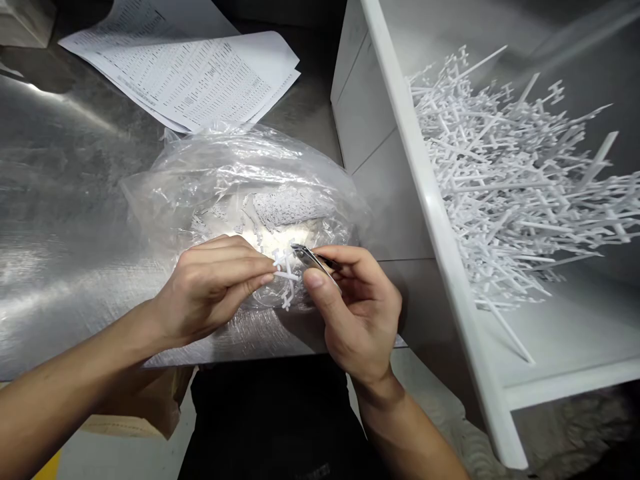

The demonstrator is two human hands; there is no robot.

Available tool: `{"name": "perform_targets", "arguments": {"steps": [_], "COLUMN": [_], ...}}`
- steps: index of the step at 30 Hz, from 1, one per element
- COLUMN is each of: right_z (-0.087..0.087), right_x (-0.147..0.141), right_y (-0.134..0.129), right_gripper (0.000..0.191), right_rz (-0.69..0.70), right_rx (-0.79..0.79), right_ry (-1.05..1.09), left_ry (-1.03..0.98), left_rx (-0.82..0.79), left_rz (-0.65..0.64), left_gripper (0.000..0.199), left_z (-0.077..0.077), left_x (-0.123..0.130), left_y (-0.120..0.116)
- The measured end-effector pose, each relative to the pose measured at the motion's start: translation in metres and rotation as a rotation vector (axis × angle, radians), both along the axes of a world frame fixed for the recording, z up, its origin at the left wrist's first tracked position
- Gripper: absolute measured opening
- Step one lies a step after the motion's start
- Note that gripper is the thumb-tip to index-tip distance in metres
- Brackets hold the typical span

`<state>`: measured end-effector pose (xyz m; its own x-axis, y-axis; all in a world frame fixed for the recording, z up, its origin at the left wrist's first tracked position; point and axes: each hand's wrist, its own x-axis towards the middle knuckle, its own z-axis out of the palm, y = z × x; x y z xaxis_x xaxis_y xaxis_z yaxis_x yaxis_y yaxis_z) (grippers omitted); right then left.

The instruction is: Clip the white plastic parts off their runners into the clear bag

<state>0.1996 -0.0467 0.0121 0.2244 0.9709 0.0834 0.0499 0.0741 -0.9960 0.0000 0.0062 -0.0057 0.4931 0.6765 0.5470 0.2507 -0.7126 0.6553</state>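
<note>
Between thumb and fingers, my left hand (215, 283) pinches a small white branched plastic sprue (287, 275), whose arms stick out to the right. My right hand (355, 300) grips a metal nail clipper (316, 259), with its jaws pointing left, close to the top of the sprue. Whether the jaws touch the plastic, I cannot tell. Below both hands lies a clear plastic bag (220, 160), spread open on the metal table. Inside it is a heap of tiny pale parts (285, 205).
To the right stands a white bin (435, 207) with a tall side wall, heaped with many white sprues (515, 173). Printed sheets (200, 73) lie behind the bag on the metal table (60, 200). Below the table's front edge is a cardboard box (145, 407).
</note>
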Motion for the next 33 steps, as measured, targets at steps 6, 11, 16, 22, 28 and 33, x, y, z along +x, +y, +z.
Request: {"name": "perform_targets", "arguments": {"steps": [6,11,16,22,28,33], "right_z": [-0.0004,-0.0022,-0.0041,-0.0015,0.0009,0.003], "right_x": [0.0013,-0.0009,-0.0016,0.0005,-0.0006,-0.0022], "right_y": [0.0003,-0.0016,-0.0025,0.0028,0.0037,0.0009], "right_gripper": [0.013,0.015,0.01,0.002,0.005,0.011], "right_rz": [-0.006,0.009,0.022,-0.002,-0.019,0.044], "right_rx": [0.009,0.018,0.048,-0.022,-0.036,0.003], "right_ry": [0.001,0.021,-0.043,-0.028,0.087,0.109], "left_ry": [-0.003,0.029,0.088,0.203,0.181,0.148], "left_rx": [0.002,0.011,0.057,0.048,-0.015,-0.001], "left_rz": [-0.042,-0.06,-0.039,-0.056,-0.044,-0.053], "left_gripper": [0.02,0.016,0.014,0.009,0.009,0.01], "left_z": [0.0007,0.0006,-0.0003,0.0024,0.0038,0.0014], "left_x": [-0.0018,-0.0017,-0.0019,-0.0031,-0.0008,-0.0009], "left_y": [0.0003,0.0003,0.0002,0.0002,-0.0011,-0.0004]}}
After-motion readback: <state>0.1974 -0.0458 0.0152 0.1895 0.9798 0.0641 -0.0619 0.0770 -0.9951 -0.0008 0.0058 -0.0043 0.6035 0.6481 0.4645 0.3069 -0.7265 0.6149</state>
